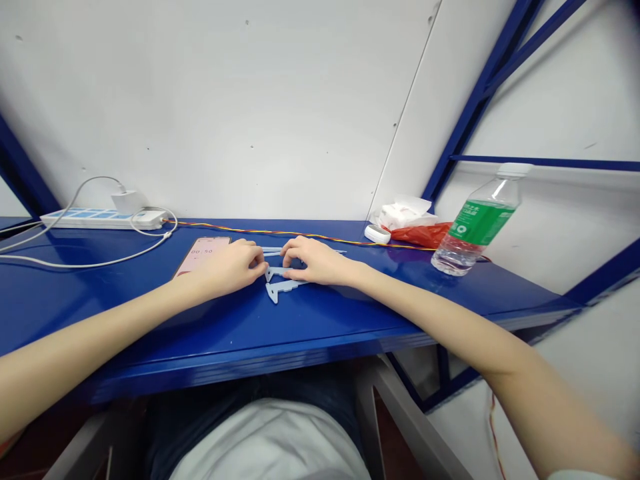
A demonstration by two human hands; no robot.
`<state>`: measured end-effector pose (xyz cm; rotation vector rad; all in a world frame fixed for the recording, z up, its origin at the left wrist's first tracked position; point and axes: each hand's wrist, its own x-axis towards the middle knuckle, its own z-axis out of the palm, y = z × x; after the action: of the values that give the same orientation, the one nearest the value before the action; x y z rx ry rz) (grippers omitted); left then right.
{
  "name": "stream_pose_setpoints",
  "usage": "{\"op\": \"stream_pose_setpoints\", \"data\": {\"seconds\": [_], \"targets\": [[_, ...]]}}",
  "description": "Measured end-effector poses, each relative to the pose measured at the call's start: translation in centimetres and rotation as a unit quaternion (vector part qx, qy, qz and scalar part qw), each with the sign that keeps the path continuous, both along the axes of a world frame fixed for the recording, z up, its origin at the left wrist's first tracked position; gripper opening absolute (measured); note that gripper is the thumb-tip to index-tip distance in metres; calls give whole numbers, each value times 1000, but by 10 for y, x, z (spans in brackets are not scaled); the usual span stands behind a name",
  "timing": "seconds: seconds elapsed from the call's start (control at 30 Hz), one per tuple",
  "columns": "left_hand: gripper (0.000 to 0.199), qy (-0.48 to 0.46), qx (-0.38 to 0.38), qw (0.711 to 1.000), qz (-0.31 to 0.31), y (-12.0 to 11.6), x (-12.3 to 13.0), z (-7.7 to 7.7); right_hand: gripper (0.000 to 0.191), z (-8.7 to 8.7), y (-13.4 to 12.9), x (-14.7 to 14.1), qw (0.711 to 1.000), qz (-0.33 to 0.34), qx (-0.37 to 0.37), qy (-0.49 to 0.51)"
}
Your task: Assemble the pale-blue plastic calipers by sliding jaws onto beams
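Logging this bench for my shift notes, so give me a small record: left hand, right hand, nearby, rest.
Left hand: fingertips on the pale blue plastic caliper
Right hand: fingers on the same caliper, from the opposite side
Nearby: pink-screened smartphone, lying beside the left hand
Rest: white power strip; white charger; clear plastic water bottle with green label; red plastic bag; white tissues; blue metal bench
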<state>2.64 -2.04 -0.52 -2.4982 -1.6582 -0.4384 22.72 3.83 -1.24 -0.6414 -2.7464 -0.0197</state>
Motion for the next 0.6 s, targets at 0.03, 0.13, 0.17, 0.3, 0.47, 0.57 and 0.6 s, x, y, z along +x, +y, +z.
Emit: {"op": "stream_pose_setpoints", "data": {"seconds": [0.03, 0.13, 0.17, 0.3, 0.47, 0.57, 0.6], "targets": [[26, -5, -1, 1000, 5, 0, 1, 0, 15, 0, 0, 0, 1000, 2, 4, 2], [31, -51, -34, 998, 20, 0, 2, 1, 7, 0, 1, 0, 999, 9, 34, 33], [33, -77, -59, 995, 24, 0, 2, 1, 6, 0, 1, -1, 997, 12, 51, 53], [37, -199, -145, 969, 21, 5, 0, 0, 7, 2, -1, -2, 984, 18, 127, 127], [34, -298, -134, 944, 47, 14, -9, 5, 9, 8, 8, 7, 978, -2, 161, 129], [31, -320, -136, 933, 89, 17, -16, 13, 7, 10, 24, 21, 984, 3, 132, 118], [31, -324, -136, 931, 100, 17, -18, 15, 7, 11, 29, 26, 986, 2, 119, 114]]}}
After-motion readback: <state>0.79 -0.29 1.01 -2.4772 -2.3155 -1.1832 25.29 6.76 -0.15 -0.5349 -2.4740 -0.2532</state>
